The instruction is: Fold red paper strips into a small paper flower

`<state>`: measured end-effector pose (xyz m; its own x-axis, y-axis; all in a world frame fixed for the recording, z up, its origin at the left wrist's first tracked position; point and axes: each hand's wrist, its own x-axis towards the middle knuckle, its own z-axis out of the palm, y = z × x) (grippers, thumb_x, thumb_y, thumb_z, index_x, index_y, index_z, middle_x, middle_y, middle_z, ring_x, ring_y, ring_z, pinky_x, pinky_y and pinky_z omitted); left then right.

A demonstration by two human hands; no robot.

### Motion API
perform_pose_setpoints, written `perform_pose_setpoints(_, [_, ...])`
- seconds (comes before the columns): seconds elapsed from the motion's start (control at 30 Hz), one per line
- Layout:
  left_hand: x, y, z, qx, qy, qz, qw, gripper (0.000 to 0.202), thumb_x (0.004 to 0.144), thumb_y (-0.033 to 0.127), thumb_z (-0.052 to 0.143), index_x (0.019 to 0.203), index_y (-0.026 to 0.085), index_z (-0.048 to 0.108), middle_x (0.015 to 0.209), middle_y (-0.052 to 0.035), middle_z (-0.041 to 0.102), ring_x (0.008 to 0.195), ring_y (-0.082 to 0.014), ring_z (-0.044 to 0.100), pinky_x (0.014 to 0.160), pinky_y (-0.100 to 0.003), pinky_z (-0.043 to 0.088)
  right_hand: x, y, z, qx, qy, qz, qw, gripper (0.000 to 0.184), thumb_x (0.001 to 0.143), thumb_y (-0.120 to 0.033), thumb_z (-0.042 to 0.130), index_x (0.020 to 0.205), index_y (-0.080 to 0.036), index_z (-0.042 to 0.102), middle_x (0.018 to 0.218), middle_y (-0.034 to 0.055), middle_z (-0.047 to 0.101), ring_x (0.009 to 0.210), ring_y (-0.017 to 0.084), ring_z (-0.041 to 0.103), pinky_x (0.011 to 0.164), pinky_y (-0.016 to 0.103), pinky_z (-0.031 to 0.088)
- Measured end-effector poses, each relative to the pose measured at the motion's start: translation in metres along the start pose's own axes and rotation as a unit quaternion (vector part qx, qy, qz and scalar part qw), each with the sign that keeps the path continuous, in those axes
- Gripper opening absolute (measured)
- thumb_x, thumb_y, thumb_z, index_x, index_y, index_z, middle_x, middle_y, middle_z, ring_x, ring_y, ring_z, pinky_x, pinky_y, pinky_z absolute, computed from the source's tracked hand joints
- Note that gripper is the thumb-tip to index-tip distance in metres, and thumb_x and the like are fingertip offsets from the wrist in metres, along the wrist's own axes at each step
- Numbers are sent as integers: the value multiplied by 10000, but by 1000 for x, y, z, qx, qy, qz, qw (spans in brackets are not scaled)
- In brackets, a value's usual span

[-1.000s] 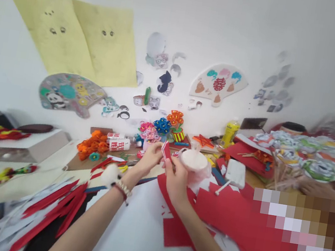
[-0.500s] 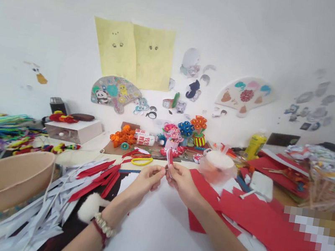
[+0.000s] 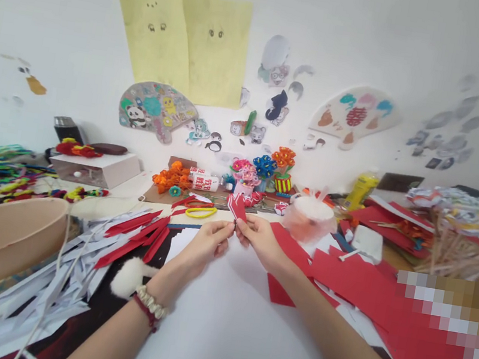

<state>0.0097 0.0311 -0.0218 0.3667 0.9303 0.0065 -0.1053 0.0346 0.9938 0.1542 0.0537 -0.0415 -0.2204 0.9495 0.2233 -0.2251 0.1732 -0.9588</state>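
Already folded, red-and-white paper point(image 3: 236, 206) is pinched by right hand point(image 3: 265, 242) and left hand point(image 3: 209, 243); red sheets point(image 3: 353, 291) lie unfolded.

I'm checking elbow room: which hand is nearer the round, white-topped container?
Right: the right hand is left of the container, on its near side and apart from it. The left hand is farther left.
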Motion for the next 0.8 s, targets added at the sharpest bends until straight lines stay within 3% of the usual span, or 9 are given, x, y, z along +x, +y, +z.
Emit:
perform_pose_setpoints(0.13, [-1,0,-2,-20,19,2,1000,381,694,484,710,696,149,530,603,60,409,462,-37,272,451,-214,168,-1,1,1,6,-17,11,1000,435,684,-553,729,704,-152,562,578,-32,519,486,78,426,436,216,291])
perform_pose_setpoints(0.5, [1,-2,-2,-88,20,33,995,321,699,417,726,720,148,554,635,24,498,500,-58,346,475,-207,258,-6,-4,3,82,-84,43,992,426,732,-536,711,702,-151,532,595,-43,460,493,67,374,457,223,257])
perform_pose_setpoints(0.8, [-5,8,4,-166,-12,57,984,324,684,357,758,788,162,521,596,54,429,502,-64,326,504,-213,278,-9,-13,6,164,-139,40,976,330,732,-374,748,679,-168,496,555,-59,393,473,59,289,464,230,212])
